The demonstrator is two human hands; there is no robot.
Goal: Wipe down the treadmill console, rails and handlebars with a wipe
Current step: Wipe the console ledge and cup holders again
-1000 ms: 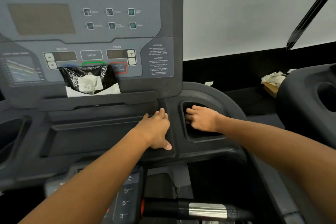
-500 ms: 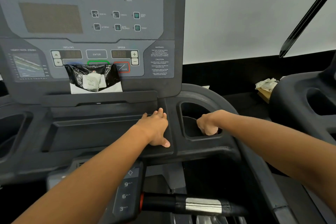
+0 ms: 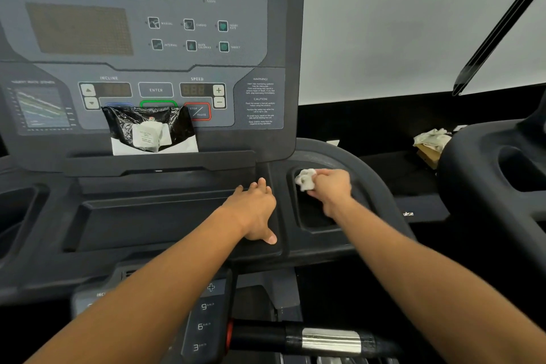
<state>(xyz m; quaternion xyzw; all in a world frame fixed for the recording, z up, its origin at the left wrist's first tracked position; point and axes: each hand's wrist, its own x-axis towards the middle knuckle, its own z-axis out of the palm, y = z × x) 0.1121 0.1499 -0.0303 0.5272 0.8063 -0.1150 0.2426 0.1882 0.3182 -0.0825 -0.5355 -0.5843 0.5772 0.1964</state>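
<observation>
Where the cupholder (image 3: 313, 216) dips, wipe (image 3: 305, 179) bunched in right hand (image 3: 331, 188).

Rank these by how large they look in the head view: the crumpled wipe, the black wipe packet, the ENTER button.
1. black wipe packet, leaning against the console
2. ENTER button and crumpled wipe, gripped by the right hand: they look about alike, and the hand hides part of the wipe, so I leave them unranked.

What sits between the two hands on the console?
Only bare black console plastic: a raised ridge divides the left hand, resting flat, from the cup holder, where the right hand grips the wipe. Head view.
</observation>
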